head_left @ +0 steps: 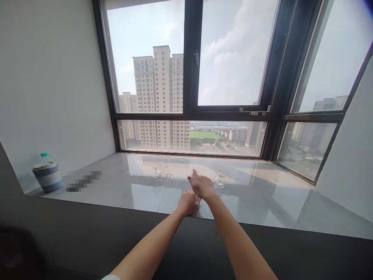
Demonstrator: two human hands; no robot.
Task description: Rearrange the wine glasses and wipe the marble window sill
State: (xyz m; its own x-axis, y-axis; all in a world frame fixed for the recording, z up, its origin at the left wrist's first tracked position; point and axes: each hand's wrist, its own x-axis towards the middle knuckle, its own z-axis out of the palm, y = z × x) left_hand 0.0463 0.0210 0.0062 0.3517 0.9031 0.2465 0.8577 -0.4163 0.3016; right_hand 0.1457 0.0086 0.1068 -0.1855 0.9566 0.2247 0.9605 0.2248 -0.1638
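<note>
My left hand (188,203) is closed low over the sill near its front edge, fingers wrapped on a clear stemmed glass (199,203) that is mostly hidden. Just above and beyond it, my right hand (201,186) curls with index finger and thumb forward around clear glass; most of what it holds is covered by the hand. To the right of that hand, two clear stemmed glasses (221,177) stand upright. Farther left, a small group of stemmed glasses (165,168) stands together, apart from both hands.
The glossy tiled window sill (262,198) reflects the daylight. At its left end stands a blue-and-white striped container (48,178) with a green-capped clear bottle (45,156) at it. A blurred patch (84,181) lies beside it. A dark window frame (192,116) borders the back.
</note>
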